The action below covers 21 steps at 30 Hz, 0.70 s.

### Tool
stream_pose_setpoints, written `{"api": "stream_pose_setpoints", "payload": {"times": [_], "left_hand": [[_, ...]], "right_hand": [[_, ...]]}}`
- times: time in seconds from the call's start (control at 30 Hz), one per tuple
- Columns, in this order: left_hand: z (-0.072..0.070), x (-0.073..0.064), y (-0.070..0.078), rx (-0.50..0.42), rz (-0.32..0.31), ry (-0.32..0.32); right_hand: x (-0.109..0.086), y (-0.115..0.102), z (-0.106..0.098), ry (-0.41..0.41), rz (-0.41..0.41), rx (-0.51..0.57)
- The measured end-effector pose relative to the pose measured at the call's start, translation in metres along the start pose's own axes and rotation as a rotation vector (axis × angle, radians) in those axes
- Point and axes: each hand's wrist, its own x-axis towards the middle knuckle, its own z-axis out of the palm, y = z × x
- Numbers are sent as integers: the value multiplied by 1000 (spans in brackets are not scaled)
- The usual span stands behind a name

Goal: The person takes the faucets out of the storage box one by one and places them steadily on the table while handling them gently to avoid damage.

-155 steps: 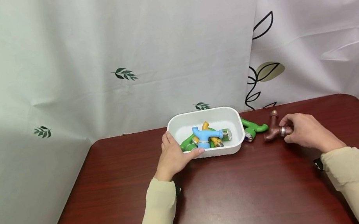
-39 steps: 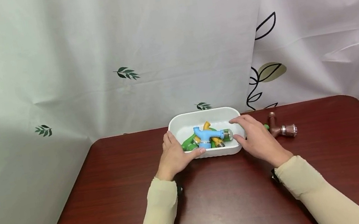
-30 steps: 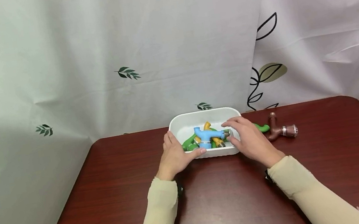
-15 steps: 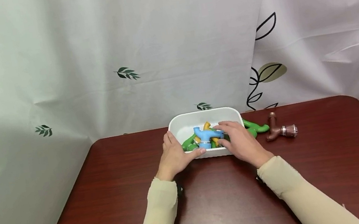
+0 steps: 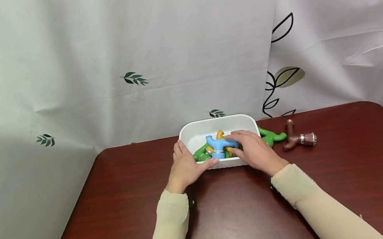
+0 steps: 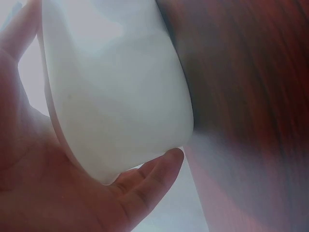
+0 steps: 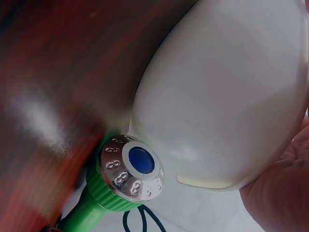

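Note:
My left hand (image 5: 183, 166) grips the left end of a white plastic tub (image 5: 193, 129), thumb over its front rim; in the left wrist view the fingers (image 6: 159, 176) wrap around its end wall. A blue plastic water tap (image 5: 214, 143) lies on top of green (image 5: 200, 151) and yellow (image 5: 220, 133) taps in the tub. My right hand (image 5: 256, 153) reaches over the tub's right rim and grips the blue tap's right end, fingers behind and thumb in front. The hand hides that end. In the right wrist view only the heel of the hand shows beside the tub.
Just right of the tub lies a green tap (image 5: 274, 136), its ribbed knob (image 7: 128, 169) blue-centred in the right wrist view. Farther right is a brown tap (image 5: 293, 138) with a ribbed metallic knob. A pale cloth backdrop (image 5: 180, 53) hangs behind the dark red table (image 5: 237, 213).
My right hand has left the brown tap, moved left over the tub's rim and closed in on the blue tap. The left hand has stayed on the tub.

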Motion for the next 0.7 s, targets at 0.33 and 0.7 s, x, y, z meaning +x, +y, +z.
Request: {"api": "stream_pose_setpoints", "payload": {"times": [0.33, 0.7], "left_hand": [[0, -1, -1, -11, 7, 6], [1, 0, -1, -3, 3, 3]], "right_hand": [[1, -3, -1, -28, 33, -5], [2, -4, 0, -24, 80, -1]]}}
